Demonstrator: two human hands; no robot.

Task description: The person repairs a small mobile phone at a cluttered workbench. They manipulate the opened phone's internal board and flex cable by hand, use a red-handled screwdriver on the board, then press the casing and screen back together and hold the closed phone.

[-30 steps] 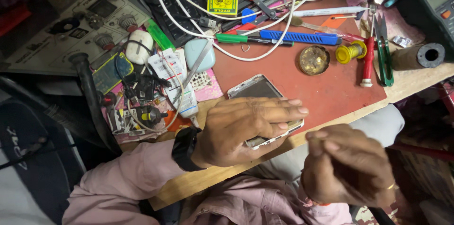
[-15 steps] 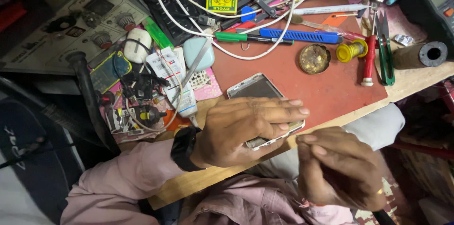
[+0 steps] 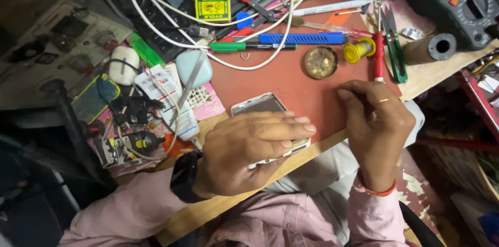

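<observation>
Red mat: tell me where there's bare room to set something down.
The red mat is bare between the phone under the left hand, the round gold tin and the right hand. The back edge is crowded: white cables, blue knife, green pen, yellow spool.

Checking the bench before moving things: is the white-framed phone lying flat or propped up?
Flat: the white-framed phone lies face up on the red mat, pressed down by the left hand.
</observation>
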